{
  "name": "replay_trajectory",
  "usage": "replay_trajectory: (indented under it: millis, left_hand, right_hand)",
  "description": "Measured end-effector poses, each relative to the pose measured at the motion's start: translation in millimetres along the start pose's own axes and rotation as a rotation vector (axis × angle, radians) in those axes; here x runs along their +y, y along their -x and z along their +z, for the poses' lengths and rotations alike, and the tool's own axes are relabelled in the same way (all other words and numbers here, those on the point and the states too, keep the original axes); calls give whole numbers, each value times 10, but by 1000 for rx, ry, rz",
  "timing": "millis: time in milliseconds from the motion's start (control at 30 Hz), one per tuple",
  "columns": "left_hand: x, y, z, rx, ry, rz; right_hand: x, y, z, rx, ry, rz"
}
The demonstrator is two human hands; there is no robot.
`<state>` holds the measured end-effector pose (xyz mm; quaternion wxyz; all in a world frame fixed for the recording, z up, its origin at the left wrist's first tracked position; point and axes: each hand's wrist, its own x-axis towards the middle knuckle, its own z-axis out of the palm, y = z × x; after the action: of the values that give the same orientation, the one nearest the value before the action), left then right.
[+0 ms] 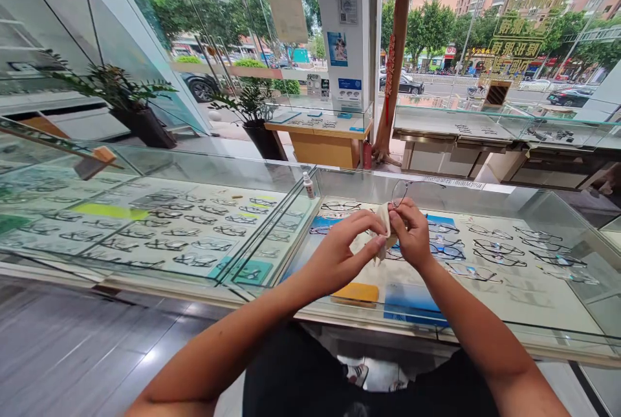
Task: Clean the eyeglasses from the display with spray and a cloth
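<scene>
Right now, left hand [347, 245] loosely curled, thumb and fingertips pinching a pale cloth [385, 222], right hand [412, 236] closed on eyeglasses [400, 193] that jut up past the fingers, all above the glass display case [557, 313], white bottle [308, 185] standing off leftward.

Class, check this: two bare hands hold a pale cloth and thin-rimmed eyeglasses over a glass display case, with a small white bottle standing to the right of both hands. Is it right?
Not quite: the head view shows the small white bottle to the left, not right, of the left hand and right hand. The pale cloth, thin-rimmed eyeglasses and glass display case are as stated.
</scene>
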<state>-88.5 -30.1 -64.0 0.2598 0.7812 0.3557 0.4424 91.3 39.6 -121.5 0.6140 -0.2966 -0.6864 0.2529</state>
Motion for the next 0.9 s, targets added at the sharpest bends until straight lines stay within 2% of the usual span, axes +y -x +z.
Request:
replay_trajectory:
  millis: [33, 67, 167, 200, 233, 333, 400, 600, 700, 900]
  left_hand:
    - [7, 24, 33, 30, 23, -10]
    - [-7, 33, 62, 108, 40, -24]
    - [-176, -46, 117, 444, 96, -105]
    - [-265, -105, 123, 430, 144, -149]
    - [-361, -172, 124, 338, 221, -190]
    - [-633, -383, 111, -43, 454, -275]
    - [-766, -496, 106, -158, 575, -296]
    - [-975, -679, 178, -276, 722, -291]
    - [-1066, -700, 253, -322, 777, -319]
    - [-1200, -624, 365, -299, 845, -323]
  right_hand:
    - [-49, 22, -6, 1, 16, -22]
    - [-90, 38, -11, 5, 25, -38]
    - [-151, 48, -19, 27, 38, -65]
    - [-149, 39, -20, 33, 40, -70]
    - [-137, 26, -22, 34, 38, -72]
    - [-60, -29, -38, 16, 9, -59]
    - [4, -68, -59, 6, -36, -30]
    - [140, -138, -128, -42, -177, 160]
    - [177, -145, -142, -74, -196, 199]
    - [233, -126, -110, -67, -328, 294]
